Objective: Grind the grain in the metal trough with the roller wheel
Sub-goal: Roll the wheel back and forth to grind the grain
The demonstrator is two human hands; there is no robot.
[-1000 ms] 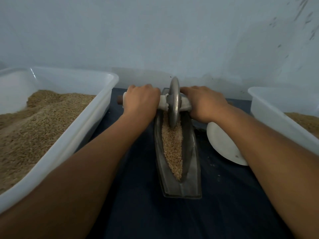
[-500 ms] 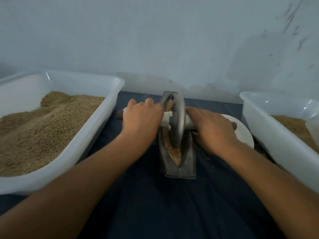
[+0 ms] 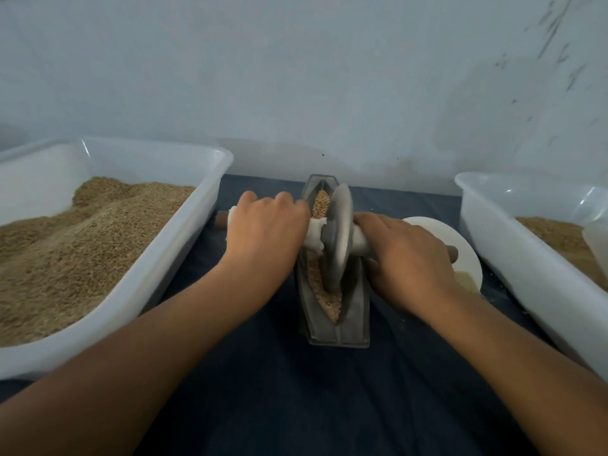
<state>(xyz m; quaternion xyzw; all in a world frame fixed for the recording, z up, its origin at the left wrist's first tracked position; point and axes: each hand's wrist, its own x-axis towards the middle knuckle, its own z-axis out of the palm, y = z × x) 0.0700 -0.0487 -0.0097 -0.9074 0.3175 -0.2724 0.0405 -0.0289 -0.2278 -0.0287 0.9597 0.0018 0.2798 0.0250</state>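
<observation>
A boat-shaped metal trough (image 3: 355, 330) lies lengthwise on the dark cloth, holding tan grain (image 3: 320, 202) along its groove. The grey roller wheel (image 3: 339, 238) stands upright in the trough near its middle, on a cloth-wrapped axle handle. My left hand (image 3: 263, 232) grips the left side of the handle. My right hand (image 3: 408, 258) grips the right side, close to the wheel. The brown handle tips poke out past both hands. Grain shows ahead of the wheel and behind it.
A large white tub (image 3: 210, 199) heaped with grain fills the left side. Another white tub (image 3: 513, 245) with grain stands at the right. A white plate (image 3: 457, 255) lies between the trough and the right tub. A pale wall rises just behind.
The wheel has rolled back toward me, from the trough's far end to its middle, with both hands still on the handle. Grain at the far end is now uncovered.
</observation>
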